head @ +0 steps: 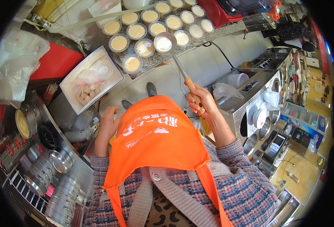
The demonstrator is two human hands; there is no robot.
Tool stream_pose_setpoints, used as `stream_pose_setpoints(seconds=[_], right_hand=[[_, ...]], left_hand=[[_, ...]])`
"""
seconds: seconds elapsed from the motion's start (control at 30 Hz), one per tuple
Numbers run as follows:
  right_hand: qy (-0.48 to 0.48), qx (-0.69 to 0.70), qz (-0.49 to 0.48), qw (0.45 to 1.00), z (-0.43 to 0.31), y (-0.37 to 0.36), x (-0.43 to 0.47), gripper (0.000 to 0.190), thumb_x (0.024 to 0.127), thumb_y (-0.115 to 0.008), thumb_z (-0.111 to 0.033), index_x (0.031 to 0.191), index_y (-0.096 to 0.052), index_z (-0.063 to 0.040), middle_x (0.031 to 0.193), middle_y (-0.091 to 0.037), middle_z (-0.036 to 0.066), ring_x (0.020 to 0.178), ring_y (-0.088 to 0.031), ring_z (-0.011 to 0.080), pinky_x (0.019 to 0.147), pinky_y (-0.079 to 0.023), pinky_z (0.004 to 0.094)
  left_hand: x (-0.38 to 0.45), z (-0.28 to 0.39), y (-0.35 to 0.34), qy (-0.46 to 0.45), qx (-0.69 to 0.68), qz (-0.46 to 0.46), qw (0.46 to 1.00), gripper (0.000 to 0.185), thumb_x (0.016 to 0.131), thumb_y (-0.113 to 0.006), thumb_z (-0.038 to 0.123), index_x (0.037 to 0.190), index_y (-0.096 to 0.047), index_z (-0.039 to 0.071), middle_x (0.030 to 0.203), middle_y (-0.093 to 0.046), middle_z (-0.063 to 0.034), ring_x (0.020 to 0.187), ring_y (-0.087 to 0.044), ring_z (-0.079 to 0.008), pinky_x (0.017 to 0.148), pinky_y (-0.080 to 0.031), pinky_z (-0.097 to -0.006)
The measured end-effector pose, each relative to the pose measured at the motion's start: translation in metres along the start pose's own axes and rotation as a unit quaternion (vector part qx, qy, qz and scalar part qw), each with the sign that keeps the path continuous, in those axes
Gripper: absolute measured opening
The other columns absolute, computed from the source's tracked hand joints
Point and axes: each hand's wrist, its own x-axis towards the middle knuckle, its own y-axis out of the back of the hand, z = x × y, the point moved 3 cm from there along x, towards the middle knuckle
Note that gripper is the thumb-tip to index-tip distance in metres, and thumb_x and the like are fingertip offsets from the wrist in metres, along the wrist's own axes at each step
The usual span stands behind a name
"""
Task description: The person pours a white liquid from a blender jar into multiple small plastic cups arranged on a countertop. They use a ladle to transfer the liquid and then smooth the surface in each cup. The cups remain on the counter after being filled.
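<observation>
My right hand (203, 100) is closed around the wooden handle of a metal ladle (180, 67). The ladle's bowl, with something white in it, hangs over the front row of several clear plastic cups (136, 31). The cups stand in rows on a speckled granite counter (208, 39), filled with pale yellow or whitish contents. White patches lie on top of the near cup (132, 64) and the one behind it (144, 48). My left hand (107, 122) is empty, fingers apart, beside the orange apron (158, 136).
Left of the counter is a white bin (70, 83) holding bagged items. Steel steamers (63, 201) are stacked at lower left. A steel worktop (229, 93) with a white tub (238, 80) stands at right. Another person (293, 31) is at the far right.
</observation>
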Motion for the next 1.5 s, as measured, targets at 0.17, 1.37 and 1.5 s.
stream_pose_setpoints(seconds=[0.17,1.37,1.5], right_hand=[[-0.016,-0.019,-0.039,0.999,0.002,-0.017,-0.001,0.039,0.096,-0.042,-0.016,0.131,-0.041,0.001,0.065,-0.045,0.003,0.038,-0.039,0.0094,0.036,-0.038,0.0249],[0.173,-0.439,-0.003,0.881,0.046,-0.015,0.01,0.047,0.089,-0.055,-0.019,0.132,-0.047,-0.001,0.082,-0.066,0.018,0.057,-0.062,0.0293,0.055,-0.05,0.0375],[-0.004,-0.187,-0.046,0.981,0.039,-0.009,0.004,0.034,0.093,-0.051,-0.016,0.122,-0.051,0.004,0.074,-0.063,0.009,0.042,-0.048,0.0086,0.038,-0.039,0.0211]], left_hand=[[0.001,-0.001,-0.001,-0.004,0.012,0.005,1.0,0.026,0.082,-0.064,0.012,0.105,-0.058,0.001,0.102,-0.06,-0.013,0.091,-0.062,-0.0263,0.075,-0.049,-0.0344],[-0.009,-0.015,-0.007,0.014,0.013,-0.015,1.0,0.026,0.083,-0.065,0.014,0.106,-0.058,0.003,0.103,-0.06,-0.0132,0.091,-0.063,-0.0264,0.072,-0.05,-0.036],[-0.006,-0.016,-0.011,-0.003,0.025,-0.019,0.999,0.027,0.083,-0.065,0.013,0.106,-0.058,0.002,0.103,-0.06,-0.0136,0.091,-0.063,-0.0272,0.072,-0.05,-0.036]])
